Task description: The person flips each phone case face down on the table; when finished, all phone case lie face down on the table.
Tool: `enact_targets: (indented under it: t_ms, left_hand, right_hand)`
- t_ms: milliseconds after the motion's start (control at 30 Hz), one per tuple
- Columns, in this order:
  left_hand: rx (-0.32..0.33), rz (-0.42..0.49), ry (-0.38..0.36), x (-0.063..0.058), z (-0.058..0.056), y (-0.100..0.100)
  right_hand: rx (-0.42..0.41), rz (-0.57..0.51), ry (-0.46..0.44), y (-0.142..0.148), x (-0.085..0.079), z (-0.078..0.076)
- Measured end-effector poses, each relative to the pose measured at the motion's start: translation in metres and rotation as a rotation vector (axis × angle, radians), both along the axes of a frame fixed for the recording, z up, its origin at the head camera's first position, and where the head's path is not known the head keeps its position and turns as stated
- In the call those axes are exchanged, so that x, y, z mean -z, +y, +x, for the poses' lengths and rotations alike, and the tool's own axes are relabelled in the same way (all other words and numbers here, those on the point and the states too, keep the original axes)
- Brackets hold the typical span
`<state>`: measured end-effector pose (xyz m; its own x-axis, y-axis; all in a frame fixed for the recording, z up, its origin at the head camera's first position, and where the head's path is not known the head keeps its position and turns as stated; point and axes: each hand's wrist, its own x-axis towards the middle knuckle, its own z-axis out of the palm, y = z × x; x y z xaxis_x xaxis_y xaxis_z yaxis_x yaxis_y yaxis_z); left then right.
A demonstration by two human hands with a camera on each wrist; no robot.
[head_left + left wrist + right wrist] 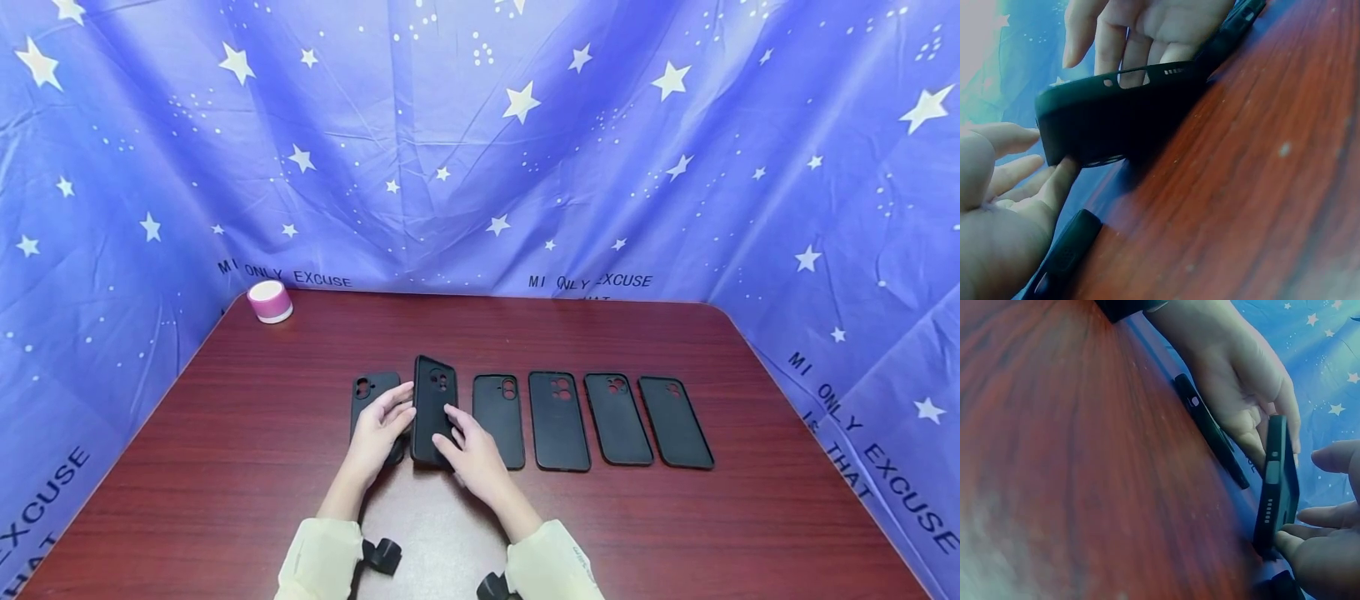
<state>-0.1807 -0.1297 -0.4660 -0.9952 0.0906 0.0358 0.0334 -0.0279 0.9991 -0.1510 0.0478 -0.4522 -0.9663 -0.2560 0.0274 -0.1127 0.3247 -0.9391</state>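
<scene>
A black phone case (429,421) stands tilted in the head view, its left side lifted off the table and its camera cutouts toward the far end. The left hand (378,427) pinches its left edge; in the left wrist view the thumb (1063,178) presses the case near a lower corner. At the right edge is the right hand (476,457), with its thumb over the case's inner face and fingers along the side. Under the left hand lies another phone case (386,382), partly hidden. A third phone case (498,425) lies just right of the held one.
Farther right, more black phone cases lie in a row: one (561,429), another (621,429) and the rightmost (678,429). A pink and white roll (270,302) stands at the table's back left corner. Blue starred cloth (450,125) hangs around the reddish-brown table (225,467).
</scene>
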Motion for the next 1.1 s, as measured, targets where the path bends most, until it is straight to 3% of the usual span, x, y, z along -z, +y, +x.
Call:
enact_targets:
  t_ms: [267, 633, 867, 1100]
  left_hand:
    - [0.048, 0.111, 0.013, 0.003, 0.0011, 0.0024]
    - [0.09, 0.096, 0.113, 0.0033, 0.002, 0.0037]
    - [0.101, 0.078, 0.118, 0.0012, 0.0034, 0.0035]
    - [0.101, 0.05, 0.133, 0.0001, 0.0042, 0.0031]
  right_hand:
    - [0.001, -0.02, -0.009, -0.0004, 0.0022, -0.0015]
    - [0.01, -0.113, -0.013, -0.0024, 0.0027, -0.0017]
    - [0.01, -0.219, 0.003, -0.0035, 0.0013, -0.0005]
    - [0.016, -0.246, 0.05, -0.0038, 0.0045, -0.0027]
